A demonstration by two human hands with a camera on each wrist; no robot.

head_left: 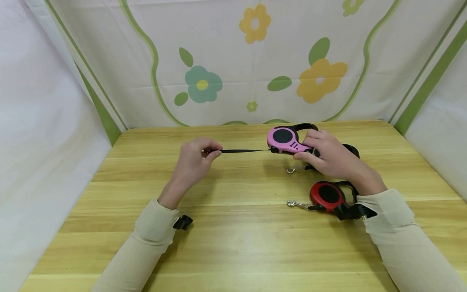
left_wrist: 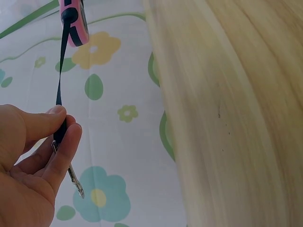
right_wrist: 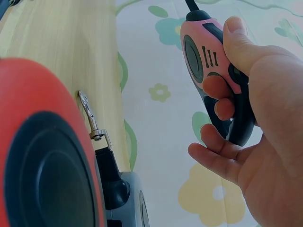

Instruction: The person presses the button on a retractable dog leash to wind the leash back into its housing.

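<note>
Black webbing runs taut across the middle of the scene, and at its left end the left hand (head_left: 193, 156) pinches it: thumb and forefinger are pressed together on the black strap (head_left: 245, 151) right where it meets the metal clip (left_wrist: 75, 180), which hangs below the fingers in the left wrist view. The strap looks thin, flat and limp, so it probably holds a line only under tension; the stiffer end by the clip seems the surest place to grip. Rightward, the strap enters the pink leash case (head_left: 286, 141), held above the wooden surface (head_left: 233, 243) by the right hand (head_left: 330, 156), whose fingers curl through the black handle loop with the thumb lying on top near the button. The case looks like hard, smooth plastic, light enough for one hand, and the handle is the natural hold. Nearer the person's right sleeve lies a red leash case (head_left: 328, 195) on the surface, and another, partly hidden, sits under the right hand.
</note>
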